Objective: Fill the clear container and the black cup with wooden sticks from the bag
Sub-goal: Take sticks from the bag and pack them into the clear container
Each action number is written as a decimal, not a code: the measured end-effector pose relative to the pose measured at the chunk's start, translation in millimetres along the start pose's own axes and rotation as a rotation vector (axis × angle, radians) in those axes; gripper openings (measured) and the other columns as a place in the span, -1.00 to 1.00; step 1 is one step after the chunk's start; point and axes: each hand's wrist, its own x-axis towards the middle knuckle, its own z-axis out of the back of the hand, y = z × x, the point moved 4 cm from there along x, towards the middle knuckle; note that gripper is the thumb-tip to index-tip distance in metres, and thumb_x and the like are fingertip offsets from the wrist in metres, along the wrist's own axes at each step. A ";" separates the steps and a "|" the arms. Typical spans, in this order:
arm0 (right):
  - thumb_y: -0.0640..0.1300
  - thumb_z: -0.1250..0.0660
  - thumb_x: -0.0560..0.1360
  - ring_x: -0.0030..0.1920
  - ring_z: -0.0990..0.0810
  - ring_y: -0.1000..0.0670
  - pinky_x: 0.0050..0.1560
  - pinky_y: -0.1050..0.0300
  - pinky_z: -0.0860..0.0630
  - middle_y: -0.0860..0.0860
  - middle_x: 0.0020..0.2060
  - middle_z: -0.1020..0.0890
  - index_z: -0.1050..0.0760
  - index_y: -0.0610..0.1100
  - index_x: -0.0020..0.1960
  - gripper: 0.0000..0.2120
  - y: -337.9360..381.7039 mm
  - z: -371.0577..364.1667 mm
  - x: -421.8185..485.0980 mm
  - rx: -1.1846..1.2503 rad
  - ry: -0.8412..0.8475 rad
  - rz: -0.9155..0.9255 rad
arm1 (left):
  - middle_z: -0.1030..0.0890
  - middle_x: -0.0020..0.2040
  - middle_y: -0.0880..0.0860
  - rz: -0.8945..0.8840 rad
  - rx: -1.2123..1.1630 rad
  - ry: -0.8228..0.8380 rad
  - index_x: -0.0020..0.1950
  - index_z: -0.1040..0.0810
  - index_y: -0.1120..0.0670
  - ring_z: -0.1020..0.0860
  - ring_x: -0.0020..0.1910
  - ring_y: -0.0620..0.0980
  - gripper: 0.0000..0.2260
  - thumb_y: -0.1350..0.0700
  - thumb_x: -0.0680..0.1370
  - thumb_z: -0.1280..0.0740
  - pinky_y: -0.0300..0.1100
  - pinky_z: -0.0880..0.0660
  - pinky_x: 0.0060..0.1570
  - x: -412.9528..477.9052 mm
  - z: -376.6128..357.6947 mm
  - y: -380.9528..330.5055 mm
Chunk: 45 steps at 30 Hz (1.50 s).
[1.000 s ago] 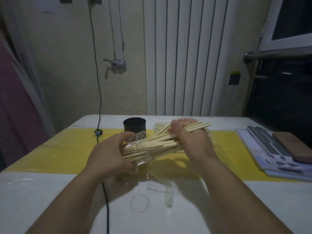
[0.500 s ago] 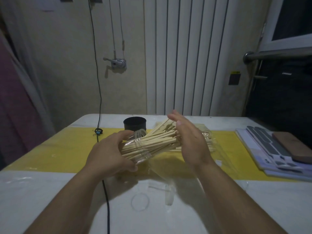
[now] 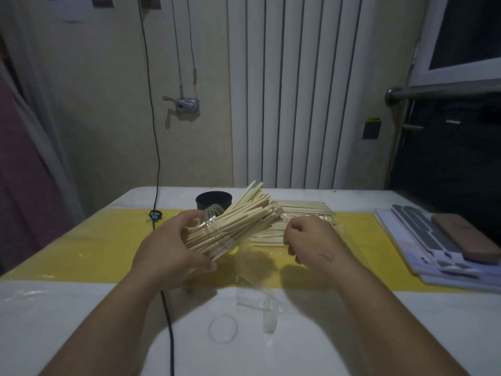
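I see the clear container (image 3: 214,240) lifted off the yellow strip (image 3: 108,240) of the table (image 3: 81,308) and tilted, its mouth pointing up and to the right. It is packed with wooden sticks (image 3: 244,213) that fan out past its rim. My view shows the left hand (image 3: 168,251) wrapped around its lower part, thumb underneath. The black cup (image 3: 210,202) stands upright just behind it. To the right lies the bag (image 3: 329,213) with more sticks flat inside. The right hand (image 3: 311,240) hangs over the bag's near side, fingers curled downward; I cannot tell whether they hold anything. A black cable (image 3: 168,321) runs under the left forearm.
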 end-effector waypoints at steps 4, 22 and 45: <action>-0.17 -0.26 0.44 -0.28 -0.61 -0.04 -0.11 0.03 -0.58 0.06 -0.39 -0.65 -0.60 -0.14 -0.29 -0.81 -10.9 -19.4 3.5 -0.105 0.235 -0.070 | -0.55 0.09 -0.31 0.009 -0.027 -0.005 0.18 -0.44 -0.39 -0.57 -0.01 -0.28 -0.16 -0.06 -0.07 -0.58 -0.06 -0.54 0.00 0.1 0.1 -0.1; -0.12 -0.09 0.61 0.52 -0.23 -0.07 0.49 0.06 -0.19 -0.01 0.53 -0.27 -0.15 -0.02 0.57 -0.47 -35.2 -70.1 23.0 -0.416 0.187 0.079 | -0.53 0.07 -0.33 0.019 -0.057 0.005 0.03 -0.38 -0.50 -0.55 -0.03 -0.31 -0.24 -0.06 -0.07 -0.57 -0.04 -0.56 -0.01 -1.6 2.8 -3.2; 0.00 -0.29 0.55 0.24 -0.46 -0.17 0.26 -0.07 -0.40 -0.05 0.24 -0.54 -0.59 0.05 0.18 -0.77 -24.9 -76.8 82.9 -0.851 0.126 0.027 | -0.53 0.08 -0.33 0.033 -0.058 0.007 0.21 -0.43 -0.38 -0.58 -0.06 -0.27 -0.14 -0.08 -0.07 -0.57 -0.10 -0.52 -0.07 0.1 3.3 1.5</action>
